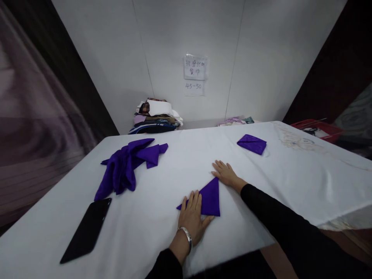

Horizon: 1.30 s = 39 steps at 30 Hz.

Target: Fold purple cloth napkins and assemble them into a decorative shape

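Note:
A purple cloth napkin (210,199), folded into a triangle, lies on the white-covered table (174,166). My left hand (192,215) rests flat on its left part, fingers stretched out, and hides some of that side. At the napkin's top corner, my right hand (225,173) lies flat with fingers spread, its palm edge by the tip. Further back on the right is another purple napkin (252,144), folded into a compact pointed shape. A loose heap of purple napkins (122,166) sits on the left of the table.
A black tablet or large phone (86,229) lies at the left front. Behind the table's far edge stands a pile of folded clothes (157,116), with more fabric (235,121) to its right. A red basket (319,130) is beyond the right edge. Paper signs (195,73) hang on the wall.

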### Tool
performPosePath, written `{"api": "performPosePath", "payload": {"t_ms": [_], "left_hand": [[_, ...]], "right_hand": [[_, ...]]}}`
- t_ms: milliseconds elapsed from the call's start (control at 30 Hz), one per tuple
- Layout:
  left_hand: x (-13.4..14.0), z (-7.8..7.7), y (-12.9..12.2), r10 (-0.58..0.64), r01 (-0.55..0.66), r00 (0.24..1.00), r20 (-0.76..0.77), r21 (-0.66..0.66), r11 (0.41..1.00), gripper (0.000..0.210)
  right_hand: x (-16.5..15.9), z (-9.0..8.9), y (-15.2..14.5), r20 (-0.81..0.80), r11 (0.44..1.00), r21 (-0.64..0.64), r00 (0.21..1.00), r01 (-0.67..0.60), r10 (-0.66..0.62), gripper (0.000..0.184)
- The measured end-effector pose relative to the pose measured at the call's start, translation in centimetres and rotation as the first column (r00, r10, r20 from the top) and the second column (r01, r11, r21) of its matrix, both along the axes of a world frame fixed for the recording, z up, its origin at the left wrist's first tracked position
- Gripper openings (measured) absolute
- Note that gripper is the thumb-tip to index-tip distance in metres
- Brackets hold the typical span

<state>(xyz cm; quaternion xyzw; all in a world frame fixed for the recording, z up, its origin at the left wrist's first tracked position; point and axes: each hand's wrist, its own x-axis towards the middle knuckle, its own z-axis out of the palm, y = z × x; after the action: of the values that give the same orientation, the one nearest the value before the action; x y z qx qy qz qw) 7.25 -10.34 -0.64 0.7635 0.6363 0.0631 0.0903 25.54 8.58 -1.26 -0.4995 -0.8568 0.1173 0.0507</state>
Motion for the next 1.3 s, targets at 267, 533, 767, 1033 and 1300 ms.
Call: {"api": "performPosePath", "payload": {"t_ms": [267,533,767,1033,1300], "left_hand": [[-0.1,0.1,0.1,0.015,-0.014,0.998,0.068,-0.019,1.0,0.08],[0.2,2.5,2.5,0.115,-0.122,0.979,0.169,0.035,0.992,0.043],[-0.1,2.5,5.6,0.131,-0.139,0.976,0.175,0.03,0.99,0.023],[-1.1,0.7,6.5,0.162,-0.145,0.935,0.315,-0.077,0.986,0.034],[-2.8,0.4,8.6,0.285,0.108,0.317,0.904,-0.334,0.937,0.057]], "right_hand": [[2.5,1.3,-2.5,-0.645,0.882,-0.456,0.639,0.12,-0.42,0.057],[1.2,1.8,-8.0,-0.601,0.682,-0.73,0.516,-0.044,-0.61,0.068],[0.0,1.3,-8.1,-0.684,0.724,-0.677,0.48,-0.136,-0.549,0.074],[-2.5,0.1,-7.6,-0.852,0.839,-0.504,0.275,-0.205,-0.445,0.066],[-3.4,2.7,-7.4,-0.874,0.82,-0.485,0.176,-0.304,-0.452,0.072]]}}
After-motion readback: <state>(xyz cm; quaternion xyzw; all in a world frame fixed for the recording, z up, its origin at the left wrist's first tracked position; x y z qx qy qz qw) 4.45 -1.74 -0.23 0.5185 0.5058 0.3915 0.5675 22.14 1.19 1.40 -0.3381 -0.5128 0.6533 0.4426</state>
